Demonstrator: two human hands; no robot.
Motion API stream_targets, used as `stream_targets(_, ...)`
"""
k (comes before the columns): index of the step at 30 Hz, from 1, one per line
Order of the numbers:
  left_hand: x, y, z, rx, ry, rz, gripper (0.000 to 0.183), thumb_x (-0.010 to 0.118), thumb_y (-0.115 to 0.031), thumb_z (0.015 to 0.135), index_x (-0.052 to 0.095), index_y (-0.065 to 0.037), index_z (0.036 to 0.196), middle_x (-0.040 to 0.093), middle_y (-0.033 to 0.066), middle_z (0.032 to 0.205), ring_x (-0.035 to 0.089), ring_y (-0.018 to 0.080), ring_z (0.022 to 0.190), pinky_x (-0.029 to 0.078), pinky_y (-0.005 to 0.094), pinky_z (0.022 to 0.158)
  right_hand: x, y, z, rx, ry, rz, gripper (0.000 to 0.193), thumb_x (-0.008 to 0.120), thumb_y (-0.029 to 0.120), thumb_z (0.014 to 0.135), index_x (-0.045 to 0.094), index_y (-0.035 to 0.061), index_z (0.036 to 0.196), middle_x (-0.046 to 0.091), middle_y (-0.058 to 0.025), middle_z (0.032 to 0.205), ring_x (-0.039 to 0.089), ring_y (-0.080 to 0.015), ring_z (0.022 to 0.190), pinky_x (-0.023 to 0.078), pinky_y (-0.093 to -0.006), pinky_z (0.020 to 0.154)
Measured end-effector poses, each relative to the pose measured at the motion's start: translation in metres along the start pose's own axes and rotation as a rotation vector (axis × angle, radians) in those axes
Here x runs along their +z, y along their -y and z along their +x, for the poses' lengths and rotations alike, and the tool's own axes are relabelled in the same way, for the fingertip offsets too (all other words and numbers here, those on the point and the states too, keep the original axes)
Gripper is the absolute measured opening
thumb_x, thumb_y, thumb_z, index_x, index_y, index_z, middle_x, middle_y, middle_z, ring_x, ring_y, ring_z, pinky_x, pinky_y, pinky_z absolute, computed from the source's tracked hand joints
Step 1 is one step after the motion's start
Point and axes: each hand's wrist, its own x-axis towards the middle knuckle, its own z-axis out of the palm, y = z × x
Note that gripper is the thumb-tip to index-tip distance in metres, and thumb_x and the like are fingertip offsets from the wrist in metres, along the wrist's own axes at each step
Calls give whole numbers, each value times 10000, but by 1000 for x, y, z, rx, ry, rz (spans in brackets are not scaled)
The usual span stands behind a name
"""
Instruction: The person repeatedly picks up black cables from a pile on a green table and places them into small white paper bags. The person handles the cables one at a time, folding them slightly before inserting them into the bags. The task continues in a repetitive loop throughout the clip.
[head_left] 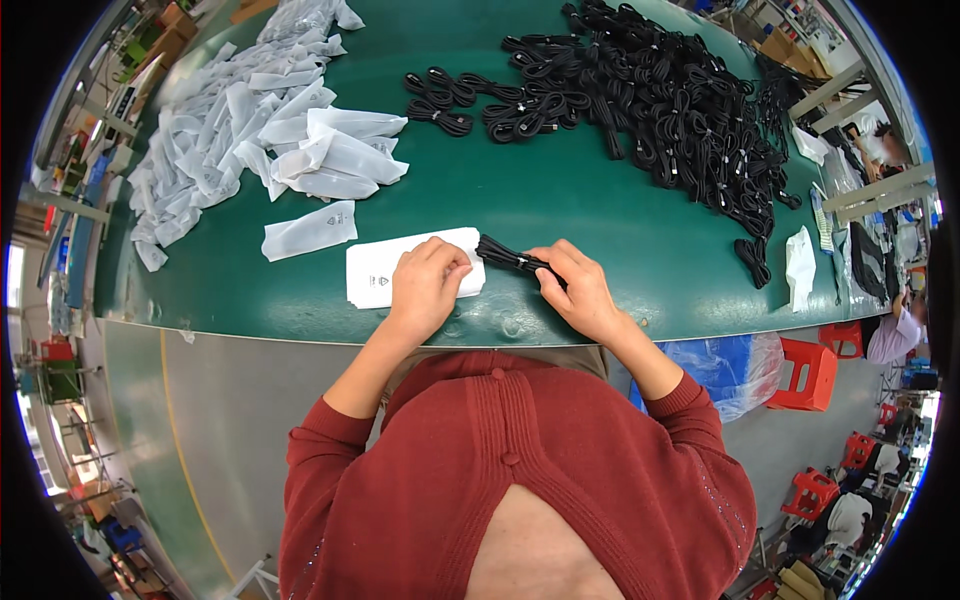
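Note:
My left hand rests on a stack of flat white plastic bags near the table's front edge, its thumb and fingers pinched at the bags' right end. Whether it grips a single bag there is hard to see. My right hand is closed around a coiled black cable. The cable's far end points left and meets the opening side of the top bag, close to my left fingertips. A single filled translucent bag lies just beyond the stack, to the left.
A long heap of filled whitish bags covers the table's left side. Bundled black cables are piled at the far right, with a few bundles nearer the middle. A crumpled white bag lies right. Red stools stand beyond the green table.

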Motion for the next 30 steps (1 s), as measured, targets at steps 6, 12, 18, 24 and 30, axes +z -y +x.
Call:
stream_targets(6,-7,-1,3,-148,15,-249,84,686,10,824,615,1,870,594,79,829,565,172,746,461,284,710,-5,2,3,-84,81,-44,208,611,83,872,664,42,1069,572,-112,825,586,-299,686,491,-416,637)
stream_targets(12,-11,-5,4,66,23,-258,94,684,14,812,605,-11,857,595,75,899,563,213,820,459,311,720,-1,-15,11,310,445,404,265,589,131,941,662,22,1171,620,-85,864,570,-221,695,471,-338,642)
stream_targets(18,-23,-13,14,173,20,-91,113,693,-16,799,590,-43,838,600,83,968,546,268,941,435,370,837,5,3,21,-27,273,281,255,620,180,946,683,55,1159,624,-109,900,615,-242,770,494,-349,650)
stream_targets(24,-35,-12,26,168,-90,-134,126,701,-8,786,595,-41,846,602,96,1005,535,291,926,445,366,806,8,12,39,-269,58,79,337,709,115,886,630,61,1210,590,-109,898,617,-231,778,510,-318,662)
stream_targets(30,-49,-8,45,12,-86,-424,78,666,-75,877,599,-36,883,598,61,1049,540,202,977,436,327,846,37,32,70,-40,-147,409,350,738,107,872,528,-19,1123,558,-111,1016,566,-120,710,484,-255,620)
